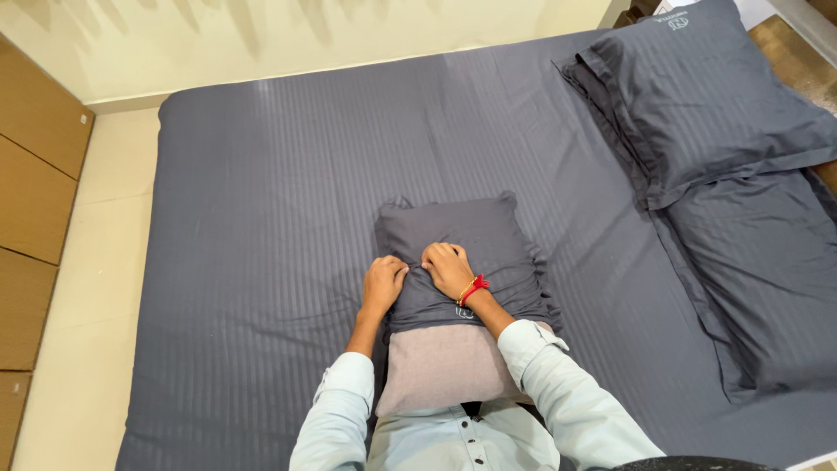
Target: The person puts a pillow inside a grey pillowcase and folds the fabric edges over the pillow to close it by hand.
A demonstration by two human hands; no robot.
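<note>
A beige pillow [440,366] lies on the bed in front of me, its far half inside a dark grey striped pillowcase [462,231]. My left hand [384,283] grips bunched pillowcase fabric at the left side of the pillow. My right hand [447,269], with a red thread bracelet at the wrist, clutches the fabric just beside it, on top of the pillow. Both fists are closed on the cloth. The near end of the pillow is bare and touches my shirt.
A dark grey striped sheet [261,218] covers the bed. Two cased pillows lie at the right: one [697,96] at the far corner, another [758,270] nearer. Wooden cabinet fronts [35,201] stand at the left beyond a strip of cream floor [87,288].
</note>
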